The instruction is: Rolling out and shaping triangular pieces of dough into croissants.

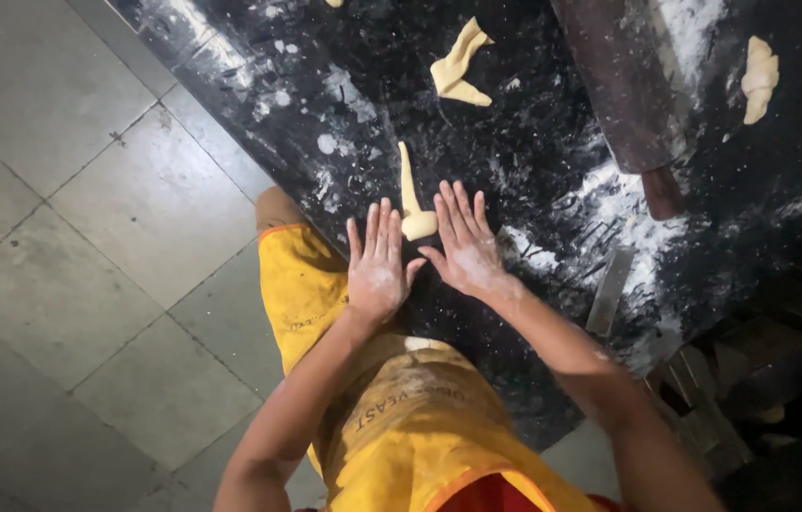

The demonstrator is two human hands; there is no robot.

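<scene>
Closest to me is my yellow apron point(401, 417), dusted with flour and with an orange edge at the bottom. From it my two bare arms go forward to the dark tabletop point(534, 123), which is black and has many white flour marks on it.

My left hand point(377, 270) lies flat on the tabletop near its edge, palm down, with the fingers point(374, 228) straight and a little spread; it grips nothing. My right hand point(465, 246) is also flat and open, palm down, just beside the left one. Between the two hands is the dough piece point(412, 204). It is pale yellow, long and thin at the far end and rolled thick at the near end. The rolled end lies in the gap between my hands, and the right fingers seem to touch it at the side; about the left hand I cannot tell for sure.

Farther on the tabletop lies a second dough piece point(460, 66), flat and folded, well apart from my hands. At the right I see a dark wooden rolling pin point(624, 90) lying at an angle, and beyond it a shaped dough roll point(759, 78). A metal scraper point(609, 292) rests near my right forearm. Grey floor tiles point(69, 237) are at the left.
</scene>
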